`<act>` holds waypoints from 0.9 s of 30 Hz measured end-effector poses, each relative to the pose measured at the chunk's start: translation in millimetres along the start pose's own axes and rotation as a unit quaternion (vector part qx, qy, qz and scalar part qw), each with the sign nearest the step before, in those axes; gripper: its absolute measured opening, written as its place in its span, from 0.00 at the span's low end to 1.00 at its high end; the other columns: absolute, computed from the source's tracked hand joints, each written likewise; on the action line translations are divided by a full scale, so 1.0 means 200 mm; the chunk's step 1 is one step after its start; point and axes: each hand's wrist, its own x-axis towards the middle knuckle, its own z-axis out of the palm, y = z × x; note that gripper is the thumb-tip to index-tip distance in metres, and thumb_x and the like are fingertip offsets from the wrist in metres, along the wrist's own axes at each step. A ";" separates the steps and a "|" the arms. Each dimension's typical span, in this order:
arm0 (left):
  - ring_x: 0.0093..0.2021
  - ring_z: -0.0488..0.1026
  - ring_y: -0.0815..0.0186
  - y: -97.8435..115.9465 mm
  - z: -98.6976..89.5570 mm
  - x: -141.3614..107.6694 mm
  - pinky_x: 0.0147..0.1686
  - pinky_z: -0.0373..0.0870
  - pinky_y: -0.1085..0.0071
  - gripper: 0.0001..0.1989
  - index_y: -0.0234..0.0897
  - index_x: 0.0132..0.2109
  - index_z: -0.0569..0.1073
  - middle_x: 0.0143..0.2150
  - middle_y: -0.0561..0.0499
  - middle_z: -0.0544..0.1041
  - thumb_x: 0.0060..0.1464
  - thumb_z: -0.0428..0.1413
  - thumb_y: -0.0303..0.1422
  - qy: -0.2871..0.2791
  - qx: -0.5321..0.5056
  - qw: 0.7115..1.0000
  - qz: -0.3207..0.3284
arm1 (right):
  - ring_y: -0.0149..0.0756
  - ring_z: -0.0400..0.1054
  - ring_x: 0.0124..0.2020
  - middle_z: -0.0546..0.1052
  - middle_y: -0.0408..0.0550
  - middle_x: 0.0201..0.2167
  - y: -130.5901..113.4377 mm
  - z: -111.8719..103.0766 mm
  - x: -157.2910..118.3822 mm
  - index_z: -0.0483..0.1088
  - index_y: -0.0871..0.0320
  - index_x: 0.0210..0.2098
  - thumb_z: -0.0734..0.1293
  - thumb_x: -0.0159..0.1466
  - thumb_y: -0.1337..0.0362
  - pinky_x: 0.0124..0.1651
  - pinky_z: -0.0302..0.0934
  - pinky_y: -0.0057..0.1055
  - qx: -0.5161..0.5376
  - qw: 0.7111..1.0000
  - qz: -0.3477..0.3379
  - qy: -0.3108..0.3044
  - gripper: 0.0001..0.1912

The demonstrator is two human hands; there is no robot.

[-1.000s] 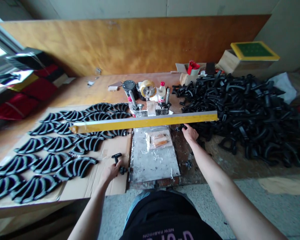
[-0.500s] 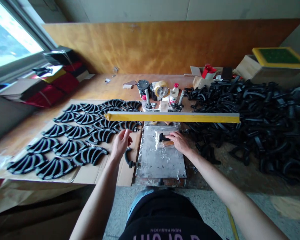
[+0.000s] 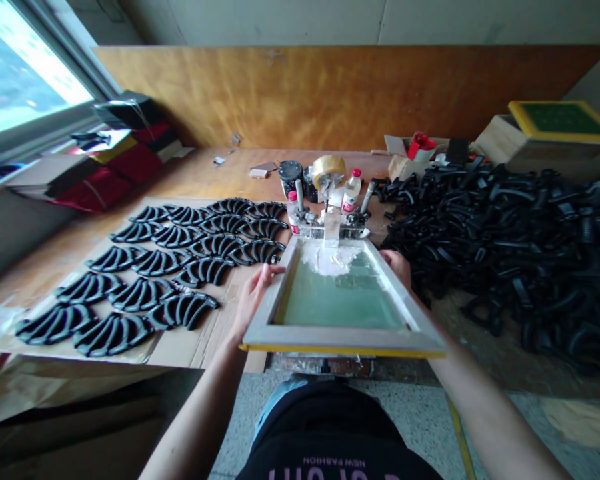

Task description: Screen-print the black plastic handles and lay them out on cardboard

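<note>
At our worktop (image 3: 207,179), a grey-framed screen (image 3: 340,337) sits before the clamp (image 3: 332,227), between our part-curled left grip (image 3: 255,293) at its edge and half-hidden right grip (image 3: 399,265); whether either holds it we cannot tell, and an uneven push could, we judge, skew it

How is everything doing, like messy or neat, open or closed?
Screen frame: lowered, white smears at its far end
Left hand: at the frame's left side
Right hand: at the frame's right side, partly hidden
Curved black parts: fanned in neat rows
Black heap: jumbled
Red-capped bottles: upright, caps on
</note>
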 end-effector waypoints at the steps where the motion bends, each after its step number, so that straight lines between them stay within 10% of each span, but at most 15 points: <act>1: 0.31 0.72 0.64 -0.08 -0.01 -0.03 0.29 0.67 0.72 0.30 0.34 0.46 0.78 0.33 0.49 0.78 0.51 0.53 0.56 -0.018 0.011 0.999 -0.033 | 0.47 0.67 0.50 0.74 0.57 0.48 0.00 -0.03 0.04 0.70 0.61 0.54 0.55 0.67 0.66 0.55 0.61 0.45 0.004 1.000 0.001 0.025 0.21; 5: 0.29 0.72 0.66 -0.40 0.03 -0.09 0.28 0.67 0.73 0.39 0.37 0.64 0.64 0.30 0.52 0.76 0.49 0.58 0.51 -0.049 0.015 0.994 -0.098 | 0.48 0.57 0.61 0.61 0.57 0.62 -0.21 -0.05 0.19 0.59 0.59 0.63 0.66 0.62 0.64 0.62 0.54 0.45 0.018 0.985 -0.148 0.082 0.30; 9: 0.32 0.73 0.65 -0.59 0.07 -0.07 0.33 0.69 0.72 0.39 0.37 0.67 0.59 0.36 0.50 0.78 0.53 0.56 0.49 -0.040 0.027 0.994 -0.102 | 0.46 0.63 0.53 0.70 0.55 0.51 -0.46 0.07 0.29 0.68 0.58 0.53 0.70 0.59 0.68 0.55 0.60 0.40 -0.052 0.972 -0.229 -0.013 0.22; 14: 0.37 0.76 0.61 -0.61 0.07 -0.06 0.36 0.71 0.70 0.38 0.36 0.66 0.61 0.38 0.48 0.79 0.53 0.56 0.49 -0.056 0.016 0.991 -0.117 | 0.42 0.67 0.42 0.75 0.54 0.36 -0.47 0.15 0.16 0.71 0.61 0.35 0.66 0.61 0.71 0.46 0.61 0.34 -0.096 0.952 -0.256 -0.135 0.03; 21: 0.38 0.76 0.60 -0.60 0.07 -0.07 0.35 0.71 0.70 0.37 0.35 0.64 0.63 0.40 0.46 0.80 0.53 0.56 0.50 -0.043 0.004 0.991 -0.125 | 0.37 0.67 0.37 0.75 0.46 0.30 -0.39 0.01 0.02 0.72 0.57 0.30 0.65 0.55 0.77 0.40 0.59 0.29 0.004 0.879 -0.411 -0.240 0.09; 27: 0.32 0.76 0.63 -0.58 0.07 -0.07 0.30 0.70 0.71 0.36 0.36 0.63 0.64 0.37 0.47 0.80 0.52 0.57 0.49 -0.039 -0.009 0.991 -0.127 | 0.41 0.67 0.44 0.76 0.51 0.36 -0.38 0.09 -0.01 0.74 0.59 0.37 0.62 0.58 0.77 0.46 0.61 0.34 0.018 0.922 -0.365 -0.128 0.13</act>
